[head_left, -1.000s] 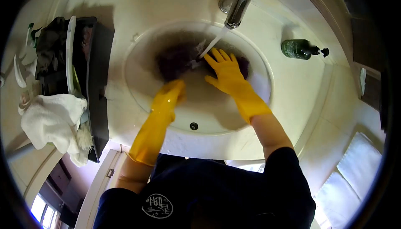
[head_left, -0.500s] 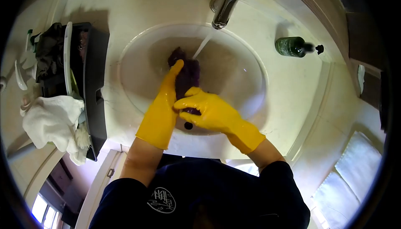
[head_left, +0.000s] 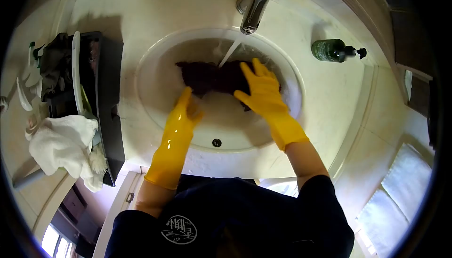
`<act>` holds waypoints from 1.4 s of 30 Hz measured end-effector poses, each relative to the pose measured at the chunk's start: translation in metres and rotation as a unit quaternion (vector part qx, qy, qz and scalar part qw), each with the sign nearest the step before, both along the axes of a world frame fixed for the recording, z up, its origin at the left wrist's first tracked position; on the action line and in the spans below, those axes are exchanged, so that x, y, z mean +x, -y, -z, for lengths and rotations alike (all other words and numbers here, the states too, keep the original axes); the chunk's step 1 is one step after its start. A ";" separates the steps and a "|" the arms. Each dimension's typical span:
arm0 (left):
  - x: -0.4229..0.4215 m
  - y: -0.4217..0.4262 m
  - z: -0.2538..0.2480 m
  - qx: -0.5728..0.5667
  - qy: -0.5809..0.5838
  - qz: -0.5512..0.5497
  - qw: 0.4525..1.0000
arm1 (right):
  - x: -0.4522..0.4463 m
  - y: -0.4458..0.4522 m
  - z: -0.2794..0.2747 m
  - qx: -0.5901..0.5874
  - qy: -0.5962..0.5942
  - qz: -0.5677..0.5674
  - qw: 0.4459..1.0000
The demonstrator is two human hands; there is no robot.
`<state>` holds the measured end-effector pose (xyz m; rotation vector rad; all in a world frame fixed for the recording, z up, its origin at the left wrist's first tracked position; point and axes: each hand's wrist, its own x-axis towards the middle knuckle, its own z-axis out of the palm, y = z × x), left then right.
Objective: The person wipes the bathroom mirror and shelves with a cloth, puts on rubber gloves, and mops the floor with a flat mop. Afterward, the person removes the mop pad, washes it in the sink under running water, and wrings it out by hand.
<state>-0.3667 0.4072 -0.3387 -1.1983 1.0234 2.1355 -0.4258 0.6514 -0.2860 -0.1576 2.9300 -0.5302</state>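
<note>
A dark purple cloth (head_left: 207, 76) lies spread out in cloudy water in the white oval sink (head_left: 142, 86). Water from the chrome faucet (head_left: 253, 15) runs down onto it. Both my hands wear wet yellow rubber gloves. My right hand (head_left: 262, 88) is over the cloth's right end, fingers spread apart, touching it and gripping nothing that I can see. Just below the cloth's left part is my left hand (head_left: 184, 109), thumb and fingers apart, with some fingertips partly hidden at the water.
A green pump bottle (head_left: 328, 51) stands on the counter at the right. On the left, a dark grey bin (head_left: 108, 112) holds dark cloth and a white towel (head_left: 63, 140). The sink's overflow hole (head_left: 216, 142) faces me. Pale folded pads (head_left: 407, 173) are at far right.
The cloth has gone from bunched between my gloves to spread wide in the water. My hands have moved apart, the right one up and rightward, the left one down and slightly left.
</note>
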 end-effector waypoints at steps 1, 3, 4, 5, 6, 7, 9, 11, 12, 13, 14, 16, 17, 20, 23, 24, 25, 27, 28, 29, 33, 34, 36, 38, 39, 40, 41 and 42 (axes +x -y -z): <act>0.002 0.007 0.009 -0.039 -0.019 0.014 0.999 | -0.002 0.008 0.012 0.031 -0.006 -0.066 0.997; -0.020 0.010 -0.018 -0.103 -0.001 -0.031 0.994 | -0.018 0.024 0.029 0.057 -0.015 -0.135 0.989; -0.036 0.009 -0.030 -0.125 0.033 -0.091 0.987 | -0.030 0.032 0.036 0.057 0.074 -0.118 0.989; -0.047 0.010 -0.025 -0.128 0.031 -0.091 0.987 | -0.041 0.038 0.043 0.057 0.162 -0.100 0.980; -0.059 0.009 -0.020 -0.078 0.050 -0.070 0.993 | -0.047 0.042 0.061 0.055 0.159 -0.100 0.981; -0.068 0.007 -0.016 -0.025 0.071 -0.047 0.996 | -0.047 0.044 0.088 -0.115 0.165 -0.013 0.980; -0.084 -0.008 -0.020 0.091 0.055 -0.076 0.991 | -0.049 0.045 0.081 -0.281 0.159 0.076 0.943; -0.090 -0.017 -0.023 0.209 0.045 -0.104 0.971 | -0.033 0.041 0.019 -0.525 0.284 -0.003 0.802; -0.091 -0.021 -0.024 0.210 0.037 -0.113 0.970 | -0.026 0.042 -0.016 -0.502 0.323 0.001 0.802; -0.089 -0.024 -0.025 0.211 0.031 -0.123 0.969 | -0.015 0.044 -0.030 -0.475 0.314 -0.042 0.821; -0.085 -0.022 -0.021 0.214 0.030 -0.121 0.969 | -0.004 0.045 -0.043 -0.448 0.302 -0.084 0.837; -0.069 -0.014 -0.007 0.234 -0.019 0.047 0.971 | 0.014 0.048 -0.066 -0.374 0.240 -0.192 0.875; -0.062 -0.014 -0.004 0.239 -0.037 0.104 0.965 | 0.022 0.052 -0.070 -0.358 0.246 -0.191 0.880; -0.044 -0.027 0.008 0.217 -0.015 0.054 0.975 | 0.031 0.060 -0.072 -0.358 0.253 -0.160 0.884; -0.035 -0.044 -0.014 0.135 0.021 0.019 0.990 | 0.038 0.060 -0.056 -0.353 0.126 -0.132 0.918; -0.040 -0.052 -0.042 0.069 0.043 0.027 0.996 | 0.030 0.055 -0.055 -0.287 0.115 -0.091 0.947; -0.039 -0.047 -0.035 0.069 0.044 0.027 0.996 | 0.024 0.050 -0.054 -0.221 0.103 -0.048 0.969; -0.048 -0.037 -0.043 -0.144 -0.083 0.118 0.979 | 0.017 0.035 -0.046 -0.183 0.046 -0.004 0.982; -0.057 -0.033 -0.068 -0.157 -0.036 0.082 0.983 | 0.013 0.026 -0.049 -0.171 0.109 -0.038 0.978; -0.061 -0.022 -0.070 -0.232 -0.111 0.069 0.964 | 0.011 0.017 -0.047 -0.171 0.109 -0.045 0.978; -0.077 0.025 -0.073 -0.547 -0.201 0.150 0.799 | 0.011 -0.033 -0.027 0.066 0.042 -0.033 0.996; -0.071 0.026 -0.065 -0.546 -0.199 0.149 0.800 | 0.015 -0.039 -0.017 0.090 0.034 -0.072 0.993; -0.051 0.015 -0.064 -0.510 -0.232 0.106 0.821 | 0.016 -0.032 -0.001 0.094 0.048 -0.132 0.986; -0.031 -0.009 -0.058 -0.336 -0.109 0.079 0.932 | 0.009 -0.022 0.026 0.087 0.059 -0.204 0.973; -0.016 -0.020 -0.043 -0.259 -0.054 0.057 0.963 | -0.001 -0.013 0.036 0.086 0.058 -0.206 0.973; -0.007 -0.027 -0.029 -0.179 0.001 0.034 0.983 | -0.013 -0.003 0.044 0.104 0.111 -0.185 0.971; -0.011 -0.030 -0.026 -0.180 -0.002 0.032 0.983 | -0.025 0.006 0.050 0.121 0.162 -0.161 0.966; -0.016 -0.033 -0.023 -0.118 0.023 0.001 0.993 | -0.032 0.014 0.053 0.121 0.160 -0.162 0.966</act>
